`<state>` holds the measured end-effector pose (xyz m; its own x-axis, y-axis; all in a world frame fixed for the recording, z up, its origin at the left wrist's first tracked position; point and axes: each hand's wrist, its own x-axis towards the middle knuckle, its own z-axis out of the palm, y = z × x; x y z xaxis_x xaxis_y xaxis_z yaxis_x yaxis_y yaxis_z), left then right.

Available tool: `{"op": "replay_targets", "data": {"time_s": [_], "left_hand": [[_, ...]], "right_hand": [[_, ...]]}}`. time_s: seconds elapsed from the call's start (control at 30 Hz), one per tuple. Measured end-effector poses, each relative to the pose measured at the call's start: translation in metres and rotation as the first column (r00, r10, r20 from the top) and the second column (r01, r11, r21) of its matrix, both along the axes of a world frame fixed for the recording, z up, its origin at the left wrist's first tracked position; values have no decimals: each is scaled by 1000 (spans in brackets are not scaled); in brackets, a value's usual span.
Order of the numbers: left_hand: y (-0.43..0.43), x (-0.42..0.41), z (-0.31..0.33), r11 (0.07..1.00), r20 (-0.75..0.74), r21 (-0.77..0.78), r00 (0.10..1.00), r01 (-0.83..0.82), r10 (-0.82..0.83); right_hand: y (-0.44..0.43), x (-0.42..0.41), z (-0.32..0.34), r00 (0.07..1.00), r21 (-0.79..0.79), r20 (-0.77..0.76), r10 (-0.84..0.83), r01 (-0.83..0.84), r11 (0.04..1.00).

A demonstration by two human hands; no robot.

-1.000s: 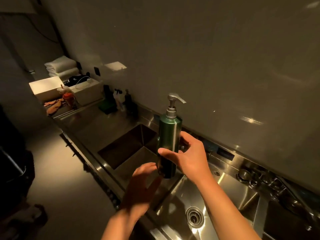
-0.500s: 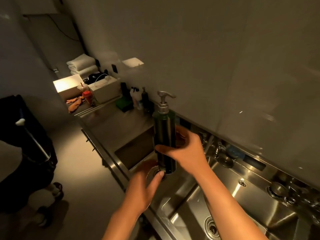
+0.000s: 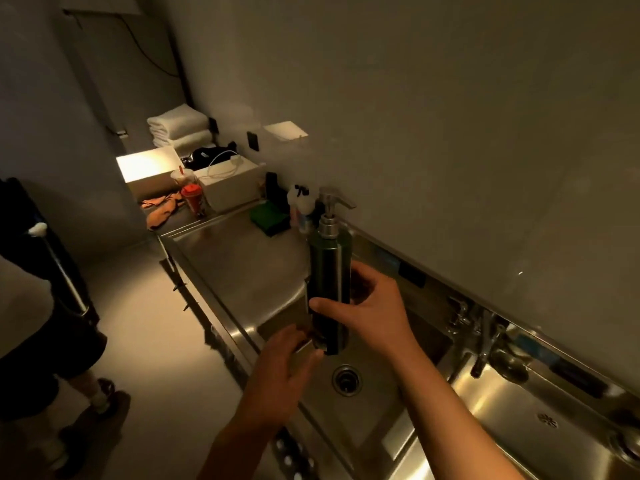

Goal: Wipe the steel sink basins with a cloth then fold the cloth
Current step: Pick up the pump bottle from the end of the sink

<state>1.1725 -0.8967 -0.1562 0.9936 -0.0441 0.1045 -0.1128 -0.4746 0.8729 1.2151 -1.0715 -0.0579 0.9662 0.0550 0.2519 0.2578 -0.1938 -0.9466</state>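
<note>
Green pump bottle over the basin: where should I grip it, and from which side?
Wrap the green pump bottle round its straight cylindrical body near mid-height, coming from the right, as the right hand does. It stands upright, so a side wrap suits. Avoid the narrow pump head with its jutting spout. The left hand is open under the base.

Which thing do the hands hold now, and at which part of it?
The right hand grips the green pump bottle around the lower half of its body. The left hand lies open by its base, gripping nothing.
</note>
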Motion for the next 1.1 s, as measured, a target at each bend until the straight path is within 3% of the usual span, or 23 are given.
{"op": "replay_targets", "data": {"time_s": [0.1, 0.43, 0.67, 1.1], "left_hand": [[37, 21, 4, 998, 33, -50, 999, 36, -35], [150, 81, -4, 999, -36, -1, 998, 52, -52], [198, 92, 6, 990, -99, -134, 994, 34, -48], [238, 172, -2, 998, -46, 0, 997, 62, -62]], "right_hand": [[37, 21, -1, 1000, -10, -1, -21, 21, 1000], [149, 65, 6, 995, -18, -33, -89, 89, 996], [201, 86, 8, 996, -52, -60, -73, 70, 996], [239, 168, -15, 996, -24, -55, -65, 64, 998]]}}
